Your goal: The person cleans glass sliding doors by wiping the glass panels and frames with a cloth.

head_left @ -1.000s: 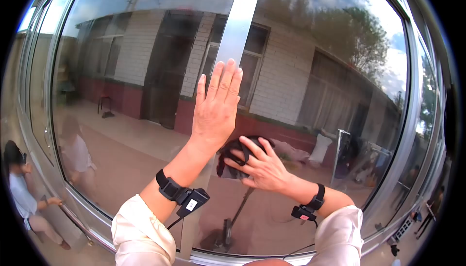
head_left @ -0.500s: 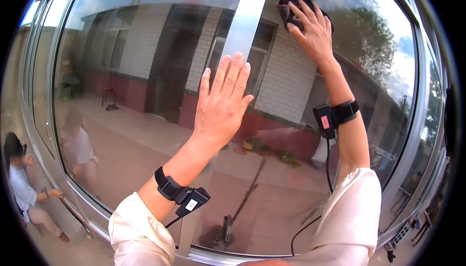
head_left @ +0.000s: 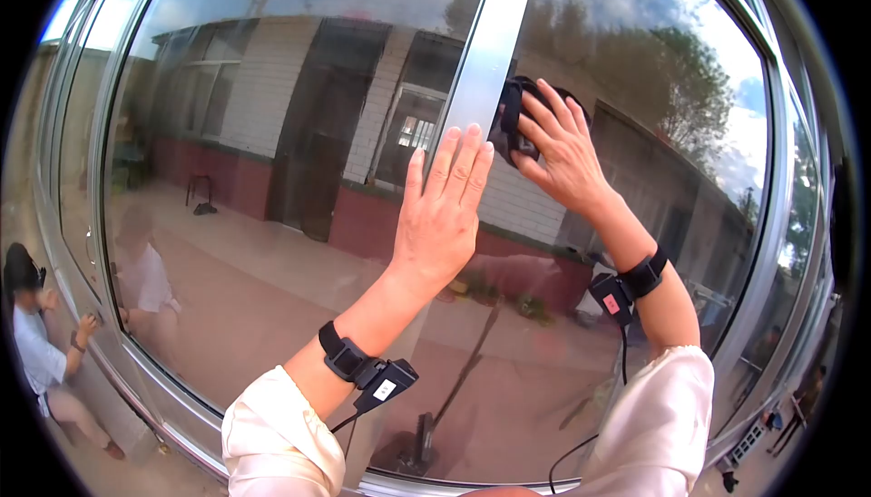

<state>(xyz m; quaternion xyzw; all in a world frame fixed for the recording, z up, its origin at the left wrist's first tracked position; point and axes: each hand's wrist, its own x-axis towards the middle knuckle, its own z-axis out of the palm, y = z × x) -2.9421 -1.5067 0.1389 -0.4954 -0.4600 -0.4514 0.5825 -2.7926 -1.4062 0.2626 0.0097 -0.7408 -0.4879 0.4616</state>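
A dark bundled cloth [head_left: 511, 116] with a strap-like loop lies against the right window pane [head_left: 635, 66], just beside the upright silver bar [head_left: 497, 39]. My right hand [head_left: 564, 157] presses it to the glass, fingers bent over it and partly hiding it. Lower down and to the left, my left hand [head_left: 442, 216] rests flat with fingers stretched out, their tips at the lower visible part of the bar. Nothing is held in it. Each forearm wears a black strap with a small wired box, one on the left [head_left: 386, 386] and one on the right [head_left: 610, 299].
The large left pane [head_left: 245, 306] reflects a brick building, a yard and a stool. A metal frame [head_left: 113, 180] borders the glass. At far left a person in a light shirt [head_left: 41, 347] sits near the wall. Another person [head_left: 803, 411] is at far right.
My right hand has slid the cloth down and left, close to the silver bar. My left hand appears slightly lower and further right, still flat. The person at left has raised a hand.
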